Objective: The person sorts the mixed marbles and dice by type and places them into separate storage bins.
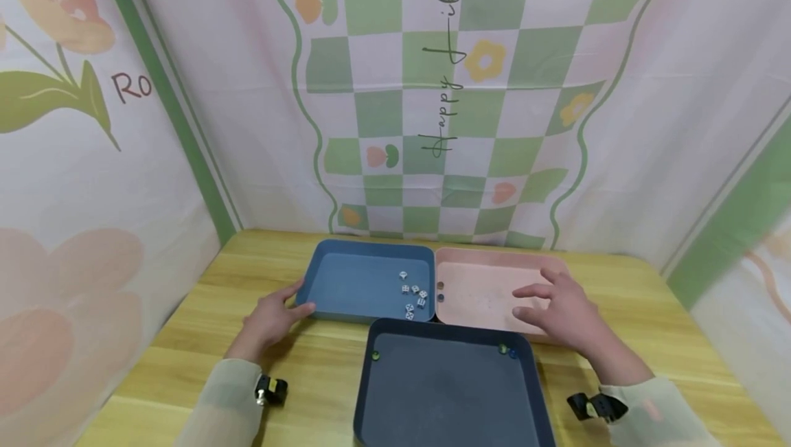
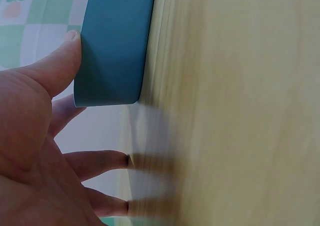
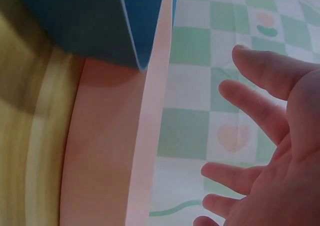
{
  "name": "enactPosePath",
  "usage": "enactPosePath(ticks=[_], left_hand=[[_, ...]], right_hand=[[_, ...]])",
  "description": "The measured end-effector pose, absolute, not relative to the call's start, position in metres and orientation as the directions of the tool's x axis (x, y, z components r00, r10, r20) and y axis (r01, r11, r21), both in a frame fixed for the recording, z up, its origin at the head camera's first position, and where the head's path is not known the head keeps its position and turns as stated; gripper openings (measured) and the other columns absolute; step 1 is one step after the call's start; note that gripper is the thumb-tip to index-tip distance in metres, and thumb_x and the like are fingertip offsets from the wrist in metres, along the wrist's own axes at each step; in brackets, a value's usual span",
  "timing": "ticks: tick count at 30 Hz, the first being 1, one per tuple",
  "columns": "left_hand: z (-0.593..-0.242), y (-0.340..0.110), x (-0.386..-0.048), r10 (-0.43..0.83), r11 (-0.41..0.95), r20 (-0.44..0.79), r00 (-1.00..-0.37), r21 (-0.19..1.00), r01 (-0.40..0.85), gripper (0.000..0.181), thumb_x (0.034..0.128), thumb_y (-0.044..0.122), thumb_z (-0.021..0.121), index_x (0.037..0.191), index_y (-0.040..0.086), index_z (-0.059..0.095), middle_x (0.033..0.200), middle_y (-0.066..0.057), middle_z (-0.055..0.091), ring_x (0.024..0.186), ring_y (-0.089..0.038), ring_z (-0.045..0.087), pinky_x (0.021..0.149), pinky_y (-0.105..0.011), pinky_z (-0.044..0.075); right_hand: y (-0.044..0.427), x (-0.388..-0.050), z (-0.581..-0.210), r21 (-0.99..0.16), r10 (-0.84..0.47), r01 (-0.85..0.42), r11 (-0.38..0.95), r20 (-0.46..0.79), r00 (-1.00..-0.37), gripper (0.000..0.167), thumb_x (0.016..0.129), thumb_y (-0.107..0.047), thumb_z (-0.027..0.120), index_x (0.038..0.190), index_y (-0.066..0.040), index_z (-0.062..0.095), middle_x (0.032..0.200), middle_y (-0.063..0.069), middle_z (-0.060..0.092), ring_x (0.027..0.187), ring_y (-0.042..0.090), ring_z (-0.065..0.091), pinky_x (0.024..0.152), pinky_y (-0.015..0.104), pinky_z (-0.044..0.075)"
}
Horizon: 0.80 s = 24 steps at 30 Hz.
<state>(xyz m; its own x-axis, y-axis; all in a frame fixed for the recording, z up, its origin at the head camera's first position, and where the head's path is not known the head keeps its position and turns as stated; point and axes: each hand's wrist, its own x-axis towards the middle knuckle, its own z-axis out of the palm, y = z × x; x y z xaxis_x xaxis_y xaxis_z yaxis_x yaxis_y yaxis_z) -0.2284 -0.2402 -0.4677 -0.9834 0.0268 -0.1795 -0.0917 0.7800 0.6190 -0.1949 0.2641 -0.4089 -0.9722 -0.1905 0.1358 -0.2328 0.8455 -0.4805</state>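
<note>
My left hand (image 1: 270, 320) holds the near-left corner of a blue tray (image 1: 352, 282), thumb at the near rim and index finger at the left side. In the left wrist view, its other fingers (image 2: 97, 163) stretch out below the corner. Several white dice (image 1: 415, 289) lie toward the right side of the blue tray. My right hand (image 1: 565, 313) hovers over the right part of a pink tray (image 1: 472, 275), fingers spread and nothing in them. Two small round pieces (image 1: 441, 298), one brownish and one bluish, sit by the pink tray's left wall.
A dark grey tray (image 1: 441, 392) stands in front of the other two, closest to me. Inside are a green marble (image 1: 375, 356) at its far left and a green and a blue marble (image 1: 513, 354) at its far right. Patterned cloth (image 1: 426, 90) hangs behind the wooden table (image 1: 210, 296).
</note>
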Motion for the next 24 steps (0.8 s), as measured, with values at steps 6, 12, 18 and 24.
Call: enactPosePath(ticks=[6, 12, 18, 24], left_hand=[[-0.467, -0.24, -0.229, 0.024, 0.779, -0.177, -0.984, 0.62, -0.093, 0.072, 0.0971, 0.054, 0.058, 0.158, 0.028, 0.03, 0.154, -0.02, 0.036, 0.141, -0.05, 0.025, 0.094, -0.085, -0.003], [-0.466, -0.238, -0.229, 0.022, 0.781, -0.174, -0.984, 0.618, -0.092, 0.072, 0.0969, 0.054, 0.058, 0.158, 0.028, 0.031, 0.154, -0.02, 0.037, 0.141, -0.052, 0.022, 0.095, -0.085, -0.002], [-0.464, -0.238, -0.228, 0.021, 0.784, -0.176, -0.984, 0.614, -0.093, 0.071, 0.0974, 0.053, 0.058, 0.158, 0.027, 0.031, 0.154, -0.02, 0.037, 0.141, -0.053, 0.02, 0.095, -0.084, -0.003], [-0.464, -0.238, -0.227, 0.02, 0.779, -0.177, -0.984, 0.619, -0.095, 0.071, 0.0972, 0.052, 0.059, 0.157, 0.027, 0.031, 0.154, -0.02, 0.037, 0.14, -0.052, 0.023, 0.094, -0.085, -0.003]], right_hand=[[0.259, -0.182, -0.412, -0.454, -0.217, -0.256, 0.853, 0.137, -0.966, 0.026, 0.086, -0.034, 0.079, 0.105, -0.016, 0.077, 0.144, 0.04, 0.036, 0.133, 0.06, 0.026, 0.091, 0.076, 0.032], [0.251, -0.171, -0.419, -0.449, -0.233, -0.259, 0.855, 0.113, -0.966, 0.02, 0.08, -0.034, 0.083, 0.097, -0.024, 0.077, 0.142, 0.039, 0.04, 0.132, 0.064, 0.023, 0.096, 0.078, 0.023], [0.244, -0.162, -0.429, -0.41, -0.241, -0.257, 0.875, 0.092, -0.966, 0.018, 0.077, -0.031, 0.086, 0.091, -0.032, 0.075, 0.141, 0.037, 0.043, 0.132, 0.063, 0.022, 0.088, 0.085, 0.018], [0.24, -0.16, -0.435, -0.358, -0.242, -0.261, 0.897, 0.098, -0.965, 0.018, 0.075, -0.031, 0.086, 0.09, -0.033, 0.076, 0.139, 0.034, 0.047, 0.131, 0.061, 0.025, 0.083, 0.085, 0.021]])
